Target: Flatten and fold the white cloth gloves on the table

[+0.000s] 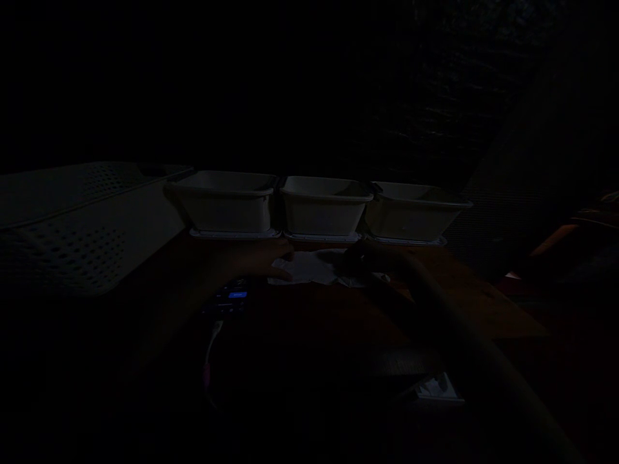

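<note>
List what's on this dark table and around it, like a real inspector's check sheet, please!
Surface: wooden table, dimly lit.
Job's things: wrinkled white sheet.
Clutter: lit screen; three tubs in a row; pale item, too dark to name.
Hands: left hand at the sheet's left end, thumb and fingers apart; right hand at its right, grip unclear.
Cables: pale cable near the screen.
Surroundings: basket with holes, left.

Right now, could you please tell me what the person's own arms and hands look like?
The left hand and right hand are bare, without gloves. No sleeve shows on the left forearm or right forearm, but it is too dark to rule out rings.
</note>
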`<state>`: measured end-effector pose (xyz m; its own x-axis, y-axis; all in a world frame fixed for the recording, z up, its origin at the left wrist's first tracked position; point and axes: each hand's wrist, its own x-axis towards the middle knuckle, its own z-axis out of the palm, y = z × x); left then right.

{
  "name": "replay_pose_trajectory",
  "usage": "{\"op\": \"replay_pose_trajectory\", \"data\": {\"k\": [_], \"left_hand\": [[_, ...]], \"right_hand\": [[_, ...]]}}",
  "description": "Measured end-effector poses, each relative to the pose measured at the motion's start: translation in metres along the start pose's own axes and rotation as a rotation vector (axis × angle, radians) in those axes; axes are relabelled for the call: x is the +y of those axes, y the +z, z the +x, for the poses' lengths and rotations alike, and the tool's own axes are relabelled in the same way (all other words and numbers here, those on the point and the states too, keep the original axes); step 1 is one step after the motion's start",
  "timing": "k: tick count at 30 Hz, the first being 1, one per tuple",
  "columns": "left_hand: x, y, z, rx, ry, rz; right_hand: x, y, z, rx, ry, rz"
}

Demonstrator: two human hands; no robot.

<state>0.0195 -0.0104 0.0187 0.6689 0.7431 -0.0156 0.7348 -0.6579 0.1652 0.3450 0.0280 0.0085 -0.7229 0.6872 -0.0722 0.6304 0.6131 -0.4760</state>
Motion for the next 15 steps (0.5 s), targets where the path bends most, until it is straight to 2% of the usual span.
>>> {"op": "replay_pose_trajectory", "data": {"k": [6, 15], "left_hand": [[-0.002, 0.002, 0.000, -0.003, -0.011, -0.019], [-0.004, 0.003, 0.001, 0.005, 0.013, -0.017]], "right_hand": [[0.005, 0.001, 0.002, 0.004, 0.051, 0.007], [0.013, -0.005, 0.002, 0.025, -0.055, 0.030]]}}
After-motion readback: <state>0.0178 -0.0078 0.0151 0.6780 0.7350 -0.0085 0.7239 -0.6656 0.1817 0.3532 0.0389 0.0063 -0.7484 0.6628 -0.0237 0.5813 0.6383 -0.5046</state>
